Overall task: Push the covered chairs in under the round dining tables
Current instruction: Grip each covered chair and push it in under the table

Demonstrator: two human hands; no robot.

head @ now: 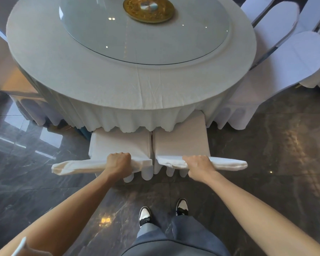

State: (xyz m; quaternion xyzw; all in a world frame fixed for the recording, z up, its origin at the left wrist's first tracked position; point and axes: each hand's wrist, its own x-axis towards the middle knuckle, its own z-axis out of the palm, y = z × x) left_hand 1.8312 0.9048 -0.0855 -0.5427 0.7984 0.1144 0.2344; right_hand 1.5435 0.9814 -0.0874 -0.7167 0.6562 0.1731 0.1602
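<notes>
Both arms extended fwd, nearly straight, toward round table (118,85). L hand (118,164) fist-curled, knuckles up, gripping top of left chair back (78,166). R hand (199,167) fingers curled over right chair back (227,164).

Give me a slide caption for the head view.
Both hands, left and right, grip two covered chairs at the round table.

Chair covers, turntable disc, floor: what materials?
Chair covers: white woven fabric, matte; creases and a scalloped hem. Turntable disc: clear glass, glossy; shows ceiling-light reflections. Floor: dark polished stone or tile, likely marble-look; veining, grout lines, mirror glare.
</notes>
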